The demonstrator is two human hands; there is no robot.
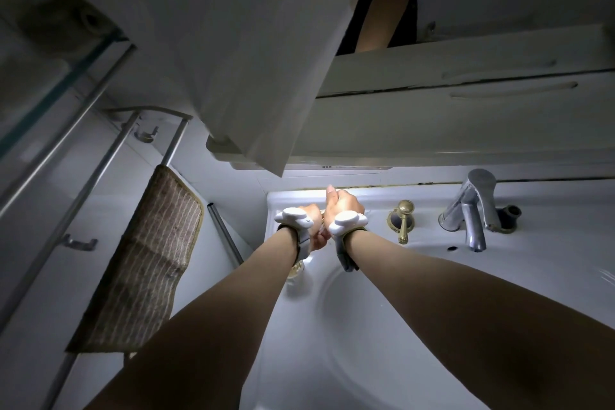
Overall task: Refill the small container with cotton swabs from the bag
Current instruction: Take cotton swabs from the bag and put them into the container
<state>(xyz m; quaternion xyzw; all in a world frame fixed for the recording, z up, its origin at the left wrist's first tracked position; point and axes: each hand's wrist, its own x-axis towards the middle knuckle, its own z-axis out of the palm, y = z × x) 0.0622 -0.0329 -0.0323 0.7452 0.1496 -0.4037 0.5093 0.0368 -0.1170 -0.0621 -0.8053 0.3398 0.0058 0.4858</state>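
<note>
My left hand (pixel 314 230) and my right hand (pixel 342 206) meet at the back left corner of the white sink (pixel 416 309), just under the cabinet. Both have curled fingers and grip something small between them. The hands and wrist trackers hide it, so I cannot tell what it is. My right thumb points up toward the wall. A small clear container (pixel 296 271) with pale yellowish contents stands on the sink rim, partly covered by my left wrist. No bag shows plainly.
An open white cabinet door (pixel 233 60) hangs over the hands. A brass lever (pixel 403 220) and a chrome tap (pixel 472 210) stand on the sink's back edge to the right. A brown striped towel (pixel 146 260) hangs on a metal rail at left.
</note>
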